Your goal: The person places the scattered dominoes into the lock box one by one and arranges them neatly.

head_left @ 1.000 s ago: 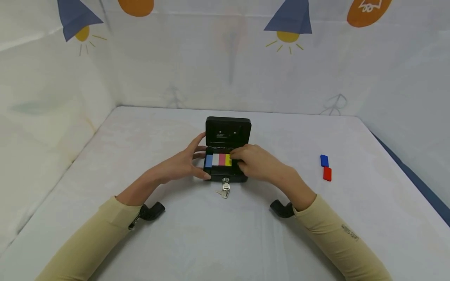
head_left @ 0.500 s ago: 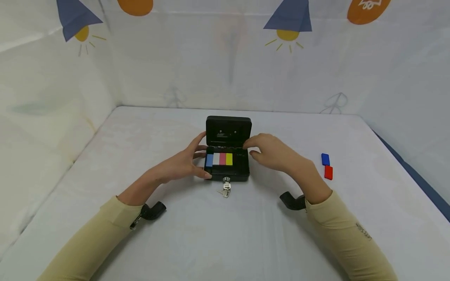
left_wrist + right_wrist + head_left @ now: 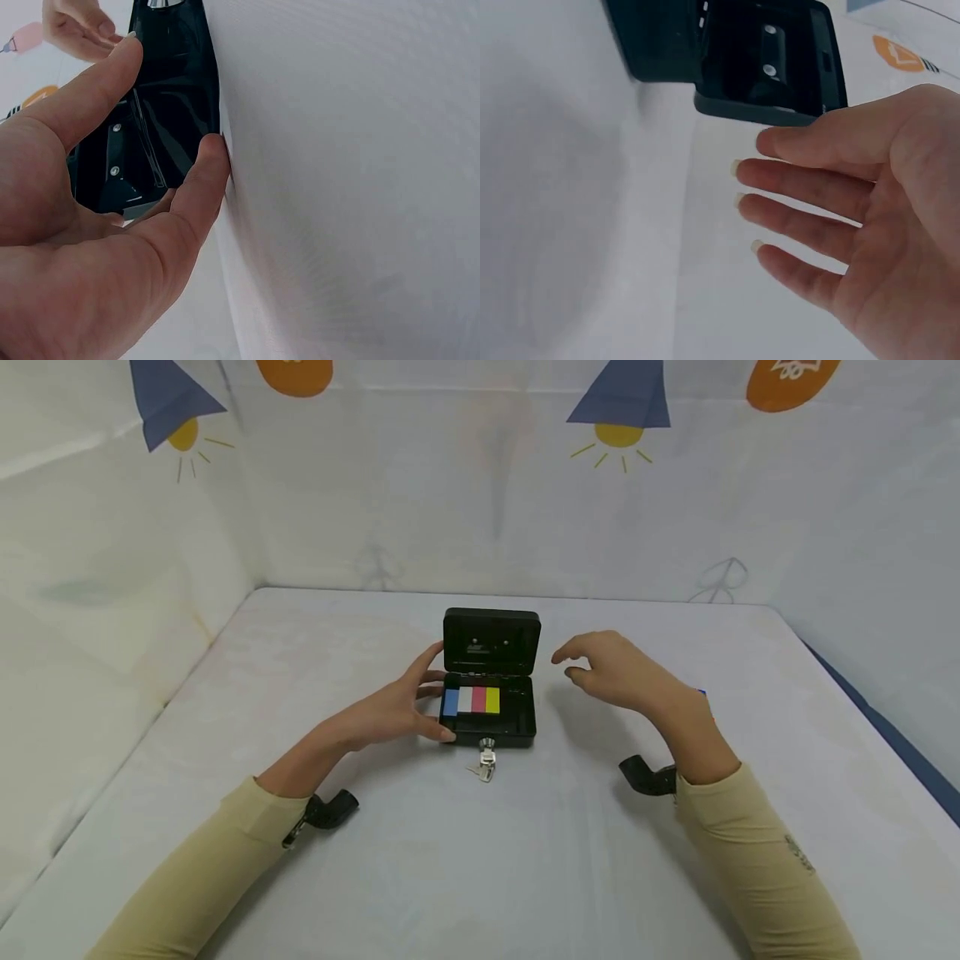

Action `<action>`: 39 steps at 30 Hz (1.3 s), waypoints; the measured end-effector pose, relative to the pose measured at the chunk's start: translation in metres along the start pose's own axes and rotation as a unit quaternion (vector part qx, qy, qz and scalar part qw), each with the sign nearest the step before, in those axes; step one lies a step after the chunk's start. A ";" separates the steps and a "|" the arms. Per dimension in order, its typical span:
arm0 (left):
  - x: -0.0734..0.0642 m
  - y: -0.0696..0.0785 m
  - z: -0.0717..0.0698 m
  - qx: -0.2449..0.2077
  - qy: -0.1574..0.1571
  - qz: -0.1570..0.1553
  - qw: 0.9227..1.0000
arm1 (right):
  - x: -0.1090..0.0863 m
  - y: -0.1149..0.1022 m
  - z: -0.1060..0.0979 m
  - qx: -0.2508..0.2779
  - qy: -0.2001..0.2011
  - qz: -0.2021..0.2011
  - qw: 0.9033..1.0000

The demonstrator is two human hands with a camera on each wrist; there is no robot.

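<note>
- While both hands reach out from tan sleeves (image 3: 202,860), a white table (image 3: 420,860) spreads beneath them and meets a white wall (image 3: 480,510) beyond the fingertips.
- High above the hands, the wall bears blue lamp prints (image 3: 622,397) with yellow bulbs and rays, and orange shapes (image 3: 791,381).
- At each wrist sits a black fitting, one at the left (image 3: 335,811), one at the right (image 3: 648,778).
- The left hand (image 3: 386,710) is spread wide along the left side of a black box (image 3: 517,740), its thumb at the front corner and one finger up against the edge of the raised lid (image 3: 491,647).
- Right of those fingers, inside the box, four strips lie side by side: blue (image 3: 451,702), white (image 3: 465,699), pink (image 3: 478,699), yellow (image 3: 492,700).
- A silver lock (image 3: 487,758) with keys hangs at the box's front, right of the left thumb.
- The right hand (image 3: 626,672) hangs just right of the box, apart from it, fingers loosely bent, gripping nothing.
- Behind the right wrist peeks a sliver of blue (image 3: 702,692), mostly hidden.
- Only the head view takes in the strips; the right wrist view shows the right palm and parted fingers, the left wrist view a left fingertip at the box's edge beside the table.
</note>
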State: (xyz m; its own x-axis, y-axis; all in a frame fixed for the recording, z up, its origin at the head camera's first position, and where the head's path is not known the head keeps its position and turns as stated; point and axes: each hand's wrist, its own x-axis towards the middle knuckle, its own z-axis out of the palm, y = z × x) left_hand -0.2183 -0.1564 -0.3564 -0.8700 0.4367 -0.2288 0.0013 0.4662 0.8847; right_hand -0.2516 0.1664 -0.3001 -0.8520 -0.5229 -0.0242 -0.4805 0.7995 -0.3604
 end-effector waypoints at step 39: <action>0.002 -0.001 0.000 -0.003 0.005 -0.006 1.000 | -0.038 0.090 -0.037 -0.044 -0.096 0.199 0.974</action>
State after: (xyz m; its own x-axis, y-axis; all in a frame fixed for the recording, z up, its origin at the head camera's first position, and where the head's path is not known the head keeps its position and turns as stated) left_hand -0.2200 -0.1563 -0.3573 -0.8745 0.4239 -0.2358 -0.0123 0.4667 0.8843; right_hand -0.2704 0.2688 -0.2971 -0.9241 -0.2044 -0.3229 -0.1426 0.9684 -0.2047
